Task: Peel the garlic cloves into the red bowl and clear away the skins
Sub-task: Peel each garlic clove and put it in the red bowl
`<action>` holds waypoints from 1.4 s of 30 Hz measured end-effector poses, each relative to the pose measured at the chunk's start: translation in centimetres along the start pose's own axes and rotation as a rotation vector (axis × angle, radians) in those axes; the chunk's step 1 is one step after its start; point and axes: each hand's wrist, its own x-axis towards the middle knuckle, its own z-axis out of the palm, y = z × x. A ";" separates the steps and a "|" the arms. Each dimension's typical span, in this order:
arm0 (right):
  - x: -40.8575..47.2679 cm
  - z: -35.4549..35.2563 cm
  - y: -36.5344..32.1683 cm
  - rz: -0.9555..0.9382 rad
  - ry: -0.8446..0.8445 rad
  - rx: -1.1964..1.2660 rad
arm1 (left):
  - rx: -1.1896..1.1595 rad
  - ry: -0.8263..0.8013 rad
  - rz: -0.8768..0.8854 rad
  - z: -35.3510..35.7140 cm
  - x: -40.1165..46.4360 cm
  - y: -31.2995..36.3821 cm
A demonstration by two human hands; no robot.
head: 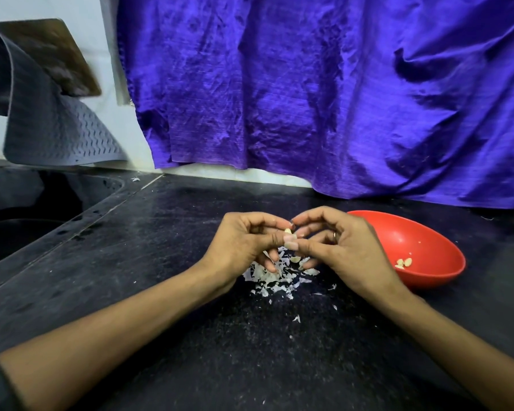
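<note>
Fingers [290, 244] around garlic clove [288, 231]

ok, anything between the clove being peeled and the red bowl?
Nothing on the counter. Both hands pinch the garlic clove above the skin pile; the red bowl sits open to the right. Only the right hand itself lies between clove and bowl.
</note>
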 end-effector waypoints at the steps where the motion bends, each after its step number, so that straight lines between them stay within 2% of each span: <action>1: 0.0 0.0 0.0 -0.005 -0.004 -0.004 | -0.006 0.001 -0.002 0.0 0.0 0.0; 4: -0.2 0.2 -0.1 -0.009 -0.004 0.019 | 0.015 0.025 0.027 0.0 0.1 0.3; 9: -0.2 0.1 0.0 0.015 0.005 0.049 | 0.210 0.058 0.160 -0.1 0.0 0.6; 15: -0.1 0.0 0.2 0.046 0.001 0.055 | 0.333 0.036 0.216 0.1 -0.3 0.4; 24: 0.1 -0.3 -0.3 0.124 0.032 0.125 | 0.339 0.023 0.252 0.1 -0.4 0.0; 42: -0.2 0.3 -0.4 0.207 0.074 0.220 | 0.238 0.039 0.192 0.3 -0.5 0.0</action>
